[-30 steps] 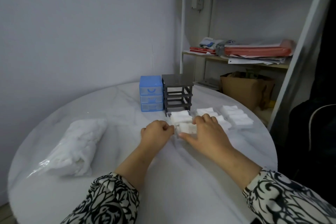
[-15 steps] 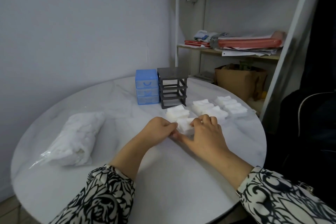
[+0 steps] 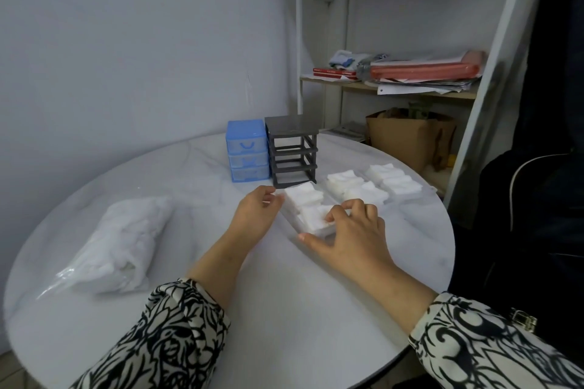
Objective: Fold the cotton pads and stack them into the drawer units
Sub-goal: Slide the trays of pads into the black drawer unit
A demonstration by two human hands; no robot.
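A clear drawer tray (image 3: 328, 232) packed with folded white cotton pads (image 3: 305, 199) lies on the table in front of the grey drawer frame (image 3: 292, 151), whose slots are open. My left hand (image 3: 256, 215) grips the tray's left edge with curled fingers. My right hand (image 3: 350, 237) holds its near right corner, thumb along the front and fingertips on the pads. A blue drawer unit (image 3: 246, 151) with its three drawers in stands left of the frame.
Two more trays of folded pads (image 3: 350, 183) (image 3: 392, 178) lie to the right, near the round marble table's edge (image 3: 442, 230). A plastic bag of cotton pads (image 3: 123, 240) rests at the left. Behind stand a shelf (image 3: 410, 79) and a cardboard box (image 3: 407, 139).
My left hand has slid from the tray's front to its left edge. My right hand has spread, with the thumb now along the front corner. The view has shifted a little.
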